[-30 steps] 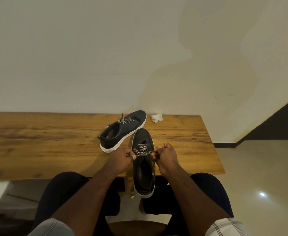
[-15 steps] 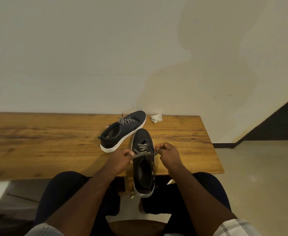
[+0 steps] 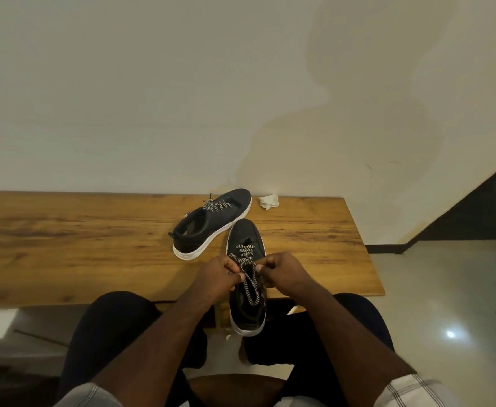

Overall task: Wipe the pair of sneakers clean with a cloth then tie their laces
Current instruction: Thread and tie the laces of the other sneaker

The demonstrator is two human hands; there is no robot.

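A person sits at a wooden table [image 3: 94, 245] set against a pale wall [image 3: 152, 98], knees in dark trousers under its near edge.

The near sneaker [image 3: 245, 239] lies on the table with its toe pointing away and its heel hanging over the near edge, between the knees. It is dark with a white sole. Its checked lace [image 3: 248, 277] is threaded across the tongue, and two strands run down over the shoe's opening as a long loop.

The left hand [image 3: 217, 274] is just left of the shoe's opening, its fingers curled and pinching the lace on that side. The right hand [image 3: 282, 271] is just right of the opening, its fingers curled too, thumb and fingertips pinching the lace where the strands cross. The two hands are close together, almost touching above the shoe.

The far sneaker [image 3: 211, 223] stands on the table behind and to the left, angled with its toe toward the wall and to the right, its toe near that of the near sneaker. Its lace [image 3: 217, 205] sits bunched at the top of the tongue; whether it is knotted cannot be told.

A crumpled white cloth [image 3: 268, 201] lies at the table's back edge, just right of the far sneaker's toe, apart from both hands.

To the right, a glossy floor [image 3: 446, 289] shows a spot of reflected light.
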